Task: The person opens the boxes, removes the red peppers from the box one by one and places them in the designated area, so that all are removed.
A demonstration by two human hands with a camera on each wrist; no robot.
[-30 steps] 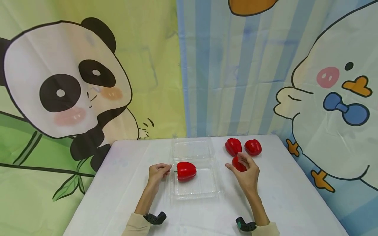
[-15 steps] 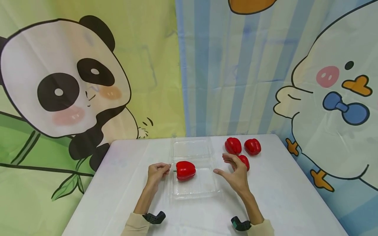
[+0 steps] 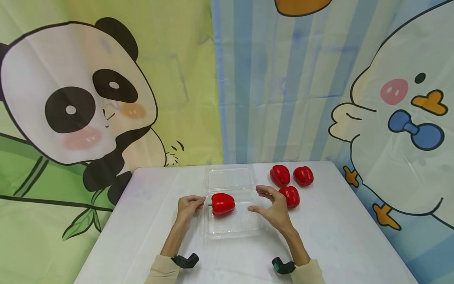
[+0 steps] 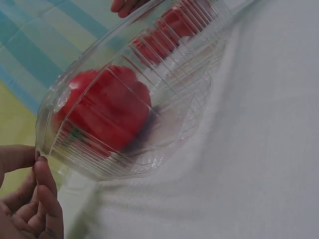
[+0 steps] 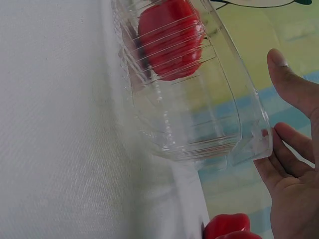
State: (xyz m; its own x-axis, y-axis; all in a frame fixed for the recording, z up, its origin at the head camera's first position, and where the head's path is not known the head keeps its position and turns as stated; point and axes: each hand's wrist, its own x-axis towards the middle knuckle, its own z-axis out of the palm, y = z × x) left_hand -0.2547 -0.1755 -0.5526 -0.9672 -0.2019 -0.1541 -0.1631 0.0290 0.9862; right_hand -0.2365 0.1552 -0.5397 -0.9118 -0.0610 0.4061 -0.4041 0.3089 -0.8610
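Observation:
A clear plastic clamshell container (image 3: 244, 230) lies with its lid folded back. One red bell pepper (image 3: 223, 204), green stem to the left, lies in the left part of its base. At the left edge my left hand (image 3: 189, 210) pinches the rim between thumb and forefinger, as the left wrist view shows up close. My right hand (image 3: 274, 209) hovers at the container's right side, thumb and fingers spread apart with nothing between them. In the right wrist view its fingers (image 5: 291, 159) are right by the container's corner.
Behind and right of my right hand sit three more red bell peppers, a near one (image 3: 290, 197), a back left one (image 3: 280, 175) and a back right one (image 3: 303, 176). A white cloth covers the table (image 3: 149, 228). Printed curtains (image 3: 255, 98) hang behind it.
My right hand has moved left, away from the near right bell pepper, to the container's right side. That pepper stays on the table, now more exposed. My left hand keeps its pinch.

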